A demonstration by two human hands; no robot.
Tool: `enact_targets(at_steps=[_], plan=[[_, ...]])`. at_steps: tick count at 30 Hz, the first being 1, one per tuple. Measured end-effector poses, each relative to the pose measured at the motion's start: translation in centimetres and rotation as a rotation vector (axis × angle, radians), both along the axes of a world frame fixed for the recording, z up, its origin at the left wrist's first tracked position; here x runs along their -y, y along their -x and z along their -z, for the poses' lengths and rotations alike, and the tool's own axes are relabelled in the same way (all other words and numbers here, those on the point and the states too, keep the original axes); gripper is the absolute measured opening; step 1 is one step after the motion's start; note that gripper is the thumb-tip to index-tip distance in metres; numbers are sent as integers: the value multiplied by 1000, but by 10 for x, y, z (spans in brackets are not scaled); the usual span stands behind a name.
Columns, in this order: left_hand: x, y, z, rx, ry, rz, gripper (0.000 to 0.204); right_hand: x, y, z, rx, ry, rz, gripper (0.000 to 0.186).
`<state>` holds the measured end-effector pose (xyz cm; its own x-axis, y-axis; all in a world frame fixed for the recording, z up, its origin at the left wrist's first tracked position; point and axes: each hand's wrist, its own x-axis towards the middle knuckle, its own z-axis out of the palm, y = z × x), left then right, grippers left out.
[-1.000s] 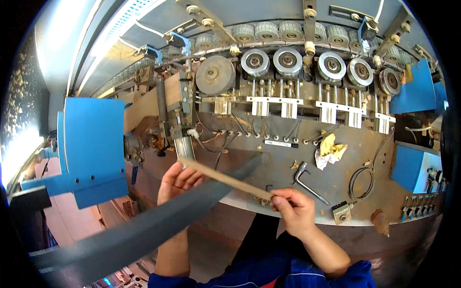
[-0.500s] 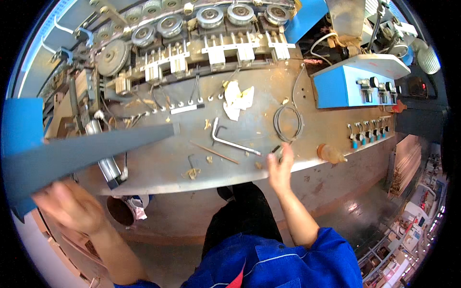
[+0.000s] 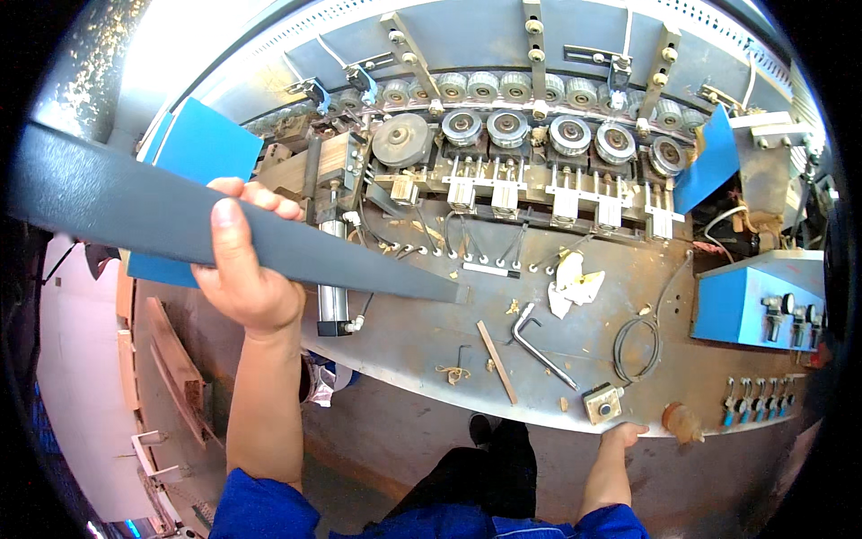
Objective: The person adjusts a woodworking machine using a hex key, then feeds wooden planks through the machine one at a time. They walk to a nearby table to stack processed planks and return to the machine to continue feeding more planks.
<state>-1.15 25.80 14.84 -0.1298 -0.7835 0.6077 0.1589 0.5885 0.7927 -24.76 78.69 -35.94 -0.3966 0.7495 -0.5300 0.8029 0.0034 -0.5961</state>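
Note:
My left hand (image 3: 247, 269) is closed around a long, tapering dark grey bar (image 3: 368, 269), its thumb on top. The bar spans from the upper left to over the metal bench (image 3: 584, 341). My right hand (image 3: 624, 436) grips the bench's front edge, fingers partly hidden, beside a small switch box (image 3: 602, 402) and a rusty brown knob (image 3: 681, 421). A thin wooden strip (image 3: 496, 359) lies on the bench beside an L-shaped wrench (image 3: 543, 350) and a hex key (image 3: 460, 357). A metal air cylinder (image 3: 332, 305) stands just right of my left hand.
A row of metal rollers (image 3: 507, 128) on clamps runs across the back. Crumpled paper (image 3: 573, 283) and coiled cable (image 3: 637, 346) lie on the bench. Blue housings (image 3: 736, 301) with gauges and valves (image 3: 754, 404) sit at the right. Long boards (image 3: 180, 359) are below left.
The wooden strip, held by both hands a second ago, now lies on the bench. My left hand has taken the grey bar; my right hand has moved to the bench edge. The view has shifted.

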Motion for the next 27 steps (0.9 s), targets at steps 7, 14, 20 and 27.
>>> enact_targets(at_steps=[7,14,20,27], plan=[[-3,2,2,35,5,-42,37,26,9,-26,200,-314,-15,84],[0,8,3,33,18,-65,37,37,10,-37,162,-243,48,85],[-3,10,-1,3,24,-92,34,32,12,-29,193,-276,39,84],[-2,6,1,-10,22,-55,31,24,13,-15,172,-303,76,82]])
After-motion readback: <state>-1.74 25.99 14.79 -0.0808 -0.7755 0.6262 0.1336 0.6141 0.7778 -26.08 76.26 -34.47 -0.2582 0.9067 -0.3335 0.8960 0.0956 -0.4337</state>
